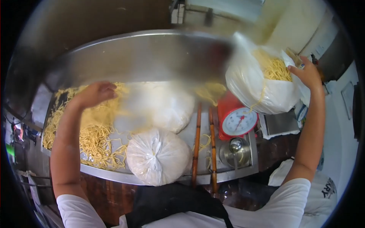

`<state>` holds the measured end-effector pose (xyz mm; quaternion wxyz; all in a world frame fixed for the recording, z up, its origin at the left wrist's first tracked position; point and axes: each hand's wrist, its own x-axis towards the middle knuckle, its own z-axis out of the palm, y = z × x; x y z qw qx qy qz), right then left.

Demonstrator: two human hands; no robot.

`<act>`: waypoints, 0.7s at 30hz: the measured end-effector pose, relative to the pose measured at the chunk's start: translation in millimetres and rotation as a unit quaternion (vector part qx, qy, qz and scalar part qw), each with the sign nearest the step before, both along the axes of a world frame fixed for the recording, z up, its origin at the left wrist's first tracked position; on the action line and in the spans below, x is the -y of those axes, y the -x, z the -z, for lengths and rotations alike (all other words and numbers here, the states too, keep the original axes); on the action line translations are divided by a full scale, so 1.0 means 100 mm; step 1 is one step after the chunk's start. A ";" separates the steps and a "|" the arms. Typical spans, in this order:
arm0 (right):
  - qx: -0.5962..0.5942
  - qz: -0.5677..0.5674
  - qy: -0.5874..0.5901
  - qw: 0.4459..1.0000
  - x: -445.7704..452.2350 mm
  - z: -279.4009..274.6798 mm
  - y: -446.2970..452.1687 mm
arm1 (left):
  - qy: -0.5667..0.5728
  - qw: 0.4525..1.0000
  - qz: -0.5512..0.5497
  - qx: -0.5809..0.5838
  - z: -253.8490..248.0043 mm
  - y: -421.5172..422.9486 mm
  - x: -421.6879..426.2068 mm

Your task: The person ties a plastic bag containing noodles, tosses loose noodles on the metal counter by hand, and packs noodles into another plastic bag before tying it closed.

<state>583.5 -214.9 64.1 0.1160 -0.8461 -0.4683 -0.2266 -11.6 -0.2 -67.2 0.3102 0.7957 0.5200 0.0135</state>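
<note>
My left hand (99, 94) hovers over a heap of yellow noodles (97, 142) on the left of the metal tray (152, 34). Its fingers are loosely bent, with nothing visible in them. On the right, my right hand (307, 74) grips the rim of a white plastic bag (247, 81). Yellow noodles (276, 70) show in the bag's mouth, and a few strands hang down its side. The bag sits over the red dial scale (227, 110), whose face is partly uncovered. A lens smear blurs the middle of the view.
A knotted, filled plastic bag (157, 157) lies at the tray's front edge, with another pale bag (173, 108) behind it. Two long bamboo sticks (197, 144) lie across the edge. A metal bowl with a ladle (235, 146) stands at the right corner, near a flat metal plate (279, 122).
</note>
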 end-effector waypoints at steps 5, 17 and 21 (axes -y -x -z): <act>0.041 0.007 0.062 0.997 0.03 0.14 -0.09 | -0.027 0.983 0.075 0.166 -0.32 -0.96 0.17; -0.045 -0.053 -0.059 0.996 -0.25 0.47 -0.75 | -0.047 0.908 0.073 0.410 -0.51 -3.64 0.32; -0.582 -0.131 -0.442 0.670 -0.34 0.42 -1.36 | 0.006 0.868 -0.018 0.496 -0.58 -3.92 0.35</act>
